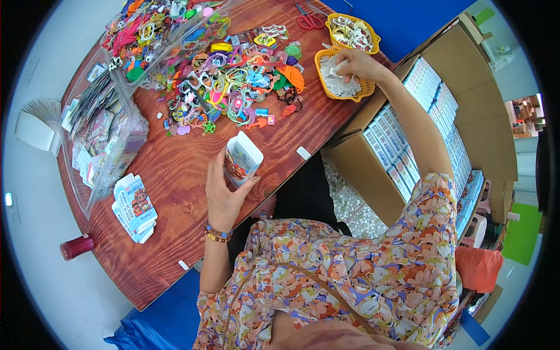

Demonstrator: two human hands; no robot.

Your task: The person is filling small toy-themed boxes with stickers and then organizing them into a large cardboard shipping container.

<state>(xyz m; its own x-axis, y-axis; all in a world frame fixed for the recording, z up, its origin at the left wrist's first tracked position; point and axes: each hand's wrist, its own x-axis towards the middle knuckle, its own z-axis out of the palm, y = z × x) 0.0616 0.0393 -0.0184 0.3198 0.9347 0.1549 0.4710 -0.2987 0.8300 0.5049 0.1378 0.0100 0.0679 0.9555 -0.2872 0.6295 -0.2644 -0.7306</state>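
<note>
A flat stack of picture cards (135,205) lies at 9 o'clock from the left hand (224,192), which wraps its fingers round 1 small open box (242,160). At 1 o'clock, the right hand (359,63) pinches white packets (338,83) in a yellow basket (324,57).

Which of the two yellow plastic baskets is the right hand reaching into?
The right hand is in the nearer yellow basket; the farther yellow basket, beside the red scissors, is untouched.

**One head-worn fisheye, looking down**

A single view looked steeply down from the person's head, close over the wooden counter (175,175) filling the upper left of the frame. The person's own torso filled the lower centre, cardboard boxes (443,116) the right. Straight edges bowed toward the dark round rim.
</note>
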